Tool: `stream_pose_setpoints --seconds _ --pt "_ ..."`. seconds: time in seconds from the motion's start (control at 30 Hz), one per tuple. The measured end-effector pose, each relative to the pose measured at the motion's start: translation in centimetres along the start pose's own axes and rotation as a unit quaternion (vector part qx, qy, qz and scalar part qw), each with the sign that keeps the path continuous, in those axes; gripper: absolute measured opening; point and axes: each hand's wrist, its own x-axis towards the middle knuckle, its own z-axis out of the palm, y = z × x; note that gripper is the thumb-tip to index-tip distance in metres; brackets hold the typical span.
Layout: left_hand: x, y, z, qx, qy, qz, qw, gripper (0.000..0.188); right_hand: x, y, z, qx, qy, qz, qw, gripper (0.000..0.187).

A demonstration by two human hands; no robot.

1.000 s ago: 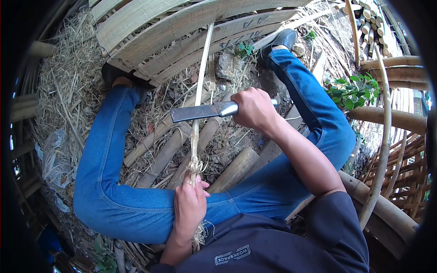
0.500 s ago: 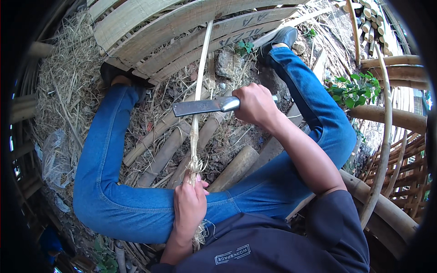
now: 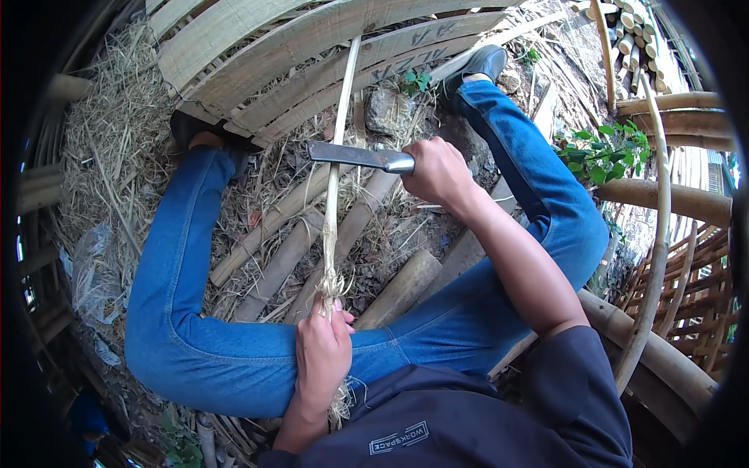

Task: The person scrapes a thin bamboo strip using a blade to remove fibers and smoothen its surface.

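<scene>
A person sits on the ground in blue jeans, legs spread wide, with a long thin bamboo strip (image 3: 337, 168) running straight away from the body between the knees. The left hand (image 3: 321, 355) is closed in a fist around the near end of the strip, just in front of the lap, where the bamboo has frayed into pale curling fibres; holding it there seems to keep the strip taut and steady. The right hand (image 3: 438, 173) is wrapped tight around the handle of a broad-bladed knife (image 3: 355, 157), arm stretched forward, with the flat dark blade laid crosswise against the strip about midway along it, an angle that looks suited to shaving or splitting. The far end of the strip rests against a stack of wide curved bamboo slats (image 3: 312, 47) at the top of the view. Some slats carry faint dark handwritten marks on their pale faces. Under the strip lie several round bamboo poles (image 3: 277, 226) on dry straw and shavings. A small green plant (image 3: 605, 156) grows at the right, beside more bamboo poles and a woven frame. A clear crumpled plastic bag (image 3: 94, 269) lies in the straw at the left. The dark shirt has a small white rectangular label near its lower hem.
</scene>
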Motion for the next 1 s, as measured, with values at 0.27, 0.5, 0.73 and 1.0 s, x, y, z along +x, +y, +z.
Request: stream_pose_setpoints --seconds 0.27,0.5,0.73,1.0 --pt "0.0 -0.2 -0.1 -0.004 -0.003 -0.008 1.000 0.023 0.2 -0.5 -0.7 -0.005 0.023 0.007 1.000 0.008" --pt "0.2 -0.2 -0.1 0.006 -0.004 -0.003 1.000 0.025 0.3 -0.4 -0.4 0.003 -0.007 0.017 1.000 0.009" --pt "-0.1 -0.7 0.2 0.005 0.012 -0.004 1.000 0.026 -0.2 -1.1 -0.9 -0.039 0.008 -0.029 0.999 0.009" --pt "-0.1 -0.7 0.0 0.008 0.007 -0.008 1.000 0.027 -0.7 -1.6 -1.6 -0.033 -0.008 -0.022 0.999 0.011"
